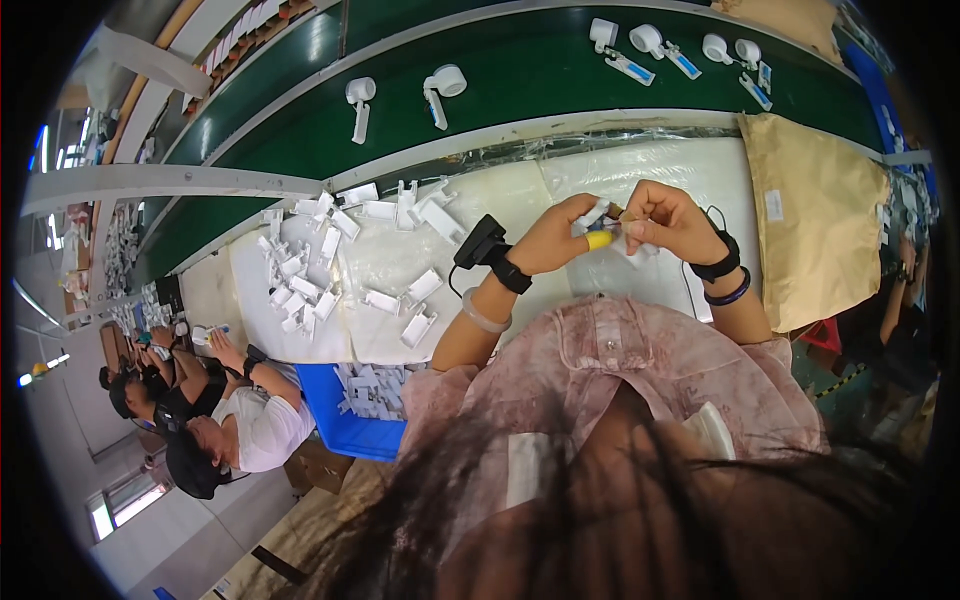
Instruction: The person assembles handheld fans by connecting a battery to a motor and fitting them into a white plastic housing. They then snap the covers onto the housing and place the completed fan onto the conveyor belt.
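Note:
My left hand (pixel 556 238) and my right hand (pixel 668 222) meet over the white work surface (pixel 690 165), both pinching a small white plastic part (pixel 598 214) between them. A yellow cot covers a fingertip (pixel 598 240) of my left hand. A black device (pixel 480 242) is strapped at my left wrist. Dark bands sit on my right wrist (pixel 722 268). The part is mostly hidden by my fingers.
Several white plastic parts (pixel 330 260) lie scattered left of my hands. A blue bin (pixel 340 420) of parts stands below them. The green conveyor belt (pixel 520 70) carries white assemblies (pixel 440 90). A tan bag (pixel 815 230) lies at right. Other workers (pixel 215 410) sit at left.

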Motion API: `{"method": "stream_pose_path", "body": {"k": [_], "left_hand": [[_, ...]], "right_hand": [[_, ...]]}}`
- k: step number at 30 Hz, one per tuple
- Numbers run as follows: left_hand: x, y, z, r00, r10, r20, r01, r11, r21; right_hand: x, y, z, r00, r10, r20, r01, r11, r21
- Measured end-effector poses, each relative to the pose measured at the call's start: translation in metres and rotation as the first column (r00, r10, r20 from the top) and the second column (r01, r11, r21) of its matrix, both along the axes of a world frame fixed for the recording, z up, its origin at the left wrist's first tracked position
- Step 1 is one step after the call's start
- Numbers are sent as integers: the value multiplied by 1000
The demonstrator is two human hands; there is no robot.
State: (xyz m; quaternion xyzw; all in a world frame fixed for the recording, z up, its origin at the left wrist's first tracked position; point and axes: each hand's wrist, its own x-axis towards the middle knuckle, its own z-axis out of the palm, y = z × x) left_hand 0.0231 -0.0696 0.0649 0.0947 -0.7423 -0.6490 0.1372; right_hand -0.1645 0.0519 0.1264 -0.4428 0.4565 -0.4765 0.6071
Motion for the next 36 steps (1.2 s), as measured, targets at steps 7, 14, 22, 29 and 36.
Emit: {"method": "stream_pose_path", "body": {"k": [7,14,22,29,36], "left_hand": [[24,11,34,999,-9,47,-8,936,353],[36,17,63,984,-127,124,43,850,525],[32,31,49,984,103,145,-160,865,476],[31,24,27,972,217,93,-224,718,659],[27,21,3,924,358,132,-364,723,587]], "right_hand": [[0,18,15,961,199,-193,-195,980,42],[0,19,-4,936,317,-154,-332,939,-84],[22,7,-28,747,-34,-664,-210,935,-285],[49,10,-49,642,-569,-514,401,820,-408],[53,11,-45,735,-587,-339,494,806,-327]]}}
